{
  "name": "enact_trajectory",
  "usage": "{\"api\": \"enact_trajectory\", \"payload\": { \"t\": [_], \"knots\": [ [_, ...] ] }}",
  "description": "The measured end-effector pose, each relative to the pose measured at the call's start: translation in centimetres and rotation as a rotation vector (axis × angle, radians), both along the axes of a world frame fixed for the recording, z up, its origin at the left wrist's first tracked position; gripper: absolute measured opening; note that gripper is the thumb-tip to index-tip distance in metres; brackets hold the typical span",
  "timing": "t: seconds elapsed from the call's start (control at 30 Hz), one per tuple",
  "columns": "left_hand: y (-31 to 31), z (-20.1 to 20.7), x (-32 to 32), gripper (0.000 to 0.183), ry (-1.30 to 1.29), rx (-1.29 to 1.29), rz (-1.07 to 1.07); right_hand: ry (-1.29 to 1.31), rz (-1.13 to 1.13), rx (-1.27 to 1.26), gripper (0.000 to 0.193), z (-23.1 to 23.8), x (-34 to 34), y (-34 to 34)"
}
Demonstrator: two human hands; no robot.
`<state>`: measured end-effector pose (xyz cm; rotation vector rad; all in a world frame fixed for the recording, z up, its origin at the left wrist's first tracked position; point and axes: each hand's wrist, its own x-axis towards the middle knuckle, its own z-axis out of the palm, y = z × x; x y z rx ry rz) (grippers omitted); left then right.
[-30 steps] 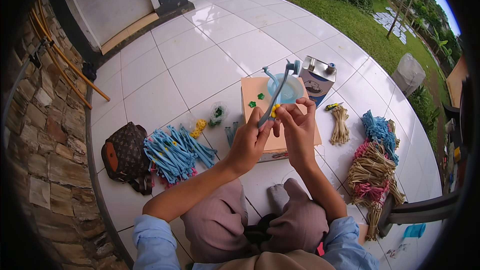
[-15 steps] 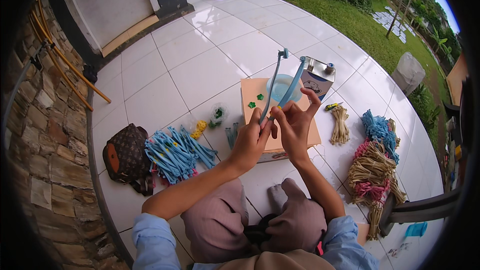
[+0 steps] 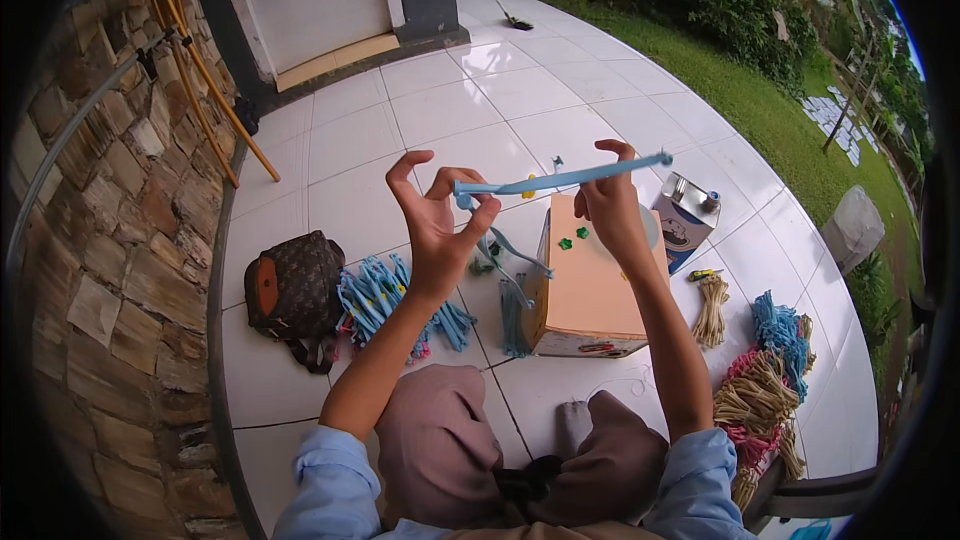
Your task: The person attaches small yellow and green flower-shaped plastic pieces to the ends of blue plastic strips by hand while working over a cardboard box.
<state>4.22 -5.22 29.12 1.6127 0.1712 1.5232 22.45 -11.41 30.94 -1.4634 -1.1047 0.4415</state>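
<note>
Head view now: both hands have come up off the floor work and are raised well above the orange box [image 3: 590, 295]. I see the left hand [image 3: 435, 225] with its grip pinching one end of a light blue strip [image 3: 560, 178] between thumb and forefinger, the other fingers spread upward. The right hand [image 3: 612, 205] has its grip pressed around the strip farther along, so the far end pokes out past the knuckles. A second ago that strip stood steeply tilted over the box; now it lies nearly level, stretched between the two hands, with thinner blue tails [image 3: 510, 260] dangling below the left hand. To me that reads as a strip being pulled straight for shaping. Beneath the left forearm sits the pile of blue strips [image 3: 385, 295] on the white tiled floor [image 3: 350, 200], a brown bag [image 3: 292, 290] just beside it. A metal can [image 3: 685, 220] stands near the box, straw bundles [image 3: 760, 400] well off right.
</note>
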Motion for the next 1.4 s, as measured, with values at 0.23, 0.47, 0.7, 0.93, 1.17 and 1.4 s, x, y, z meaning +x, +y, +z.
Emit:
{"api": "enact_trajectory", "payload": {
  "t": [0.23,0.47,0.7,0.93,1.17,1.4],
  "knots": [
    [5.9,1.3,-5.8,0.049,-0.07,-0.227,-0.084,-0.177,-0.04,-0.127,0.026,0.2,1.5,1.2],
    [10.1,-11.2,-5.3,0.032,0.113,-0.52,0.058,0.044,0.769,-0.124,0.095,-15.0,-11.8,9.6],
    [13.1,-28.5,-9.2,0.029,0.985,-0.28,0.548,0.154,0.496,-0.373,0.084,-33.4,-15.4,11.7],
    [11.0,-25.7,-5.4,0.037,1.169,-0.029,0.667,-0.057,0.258,-0.287,0.052,-35.2,-10.2,10.0],
    [4.6,-37.7,1.1,0.035,1.16,-0.154,-0.03,-0.365,-0.3,-0.661,0.043,-38.1,-8.9,3.9],
    [1.9,-41.6,0.8,0.042,1.062,-0.851,-0.182,0.092,-0.18,-0.671,0.059,-39.6,-8.9,2.2]
  ]
}}
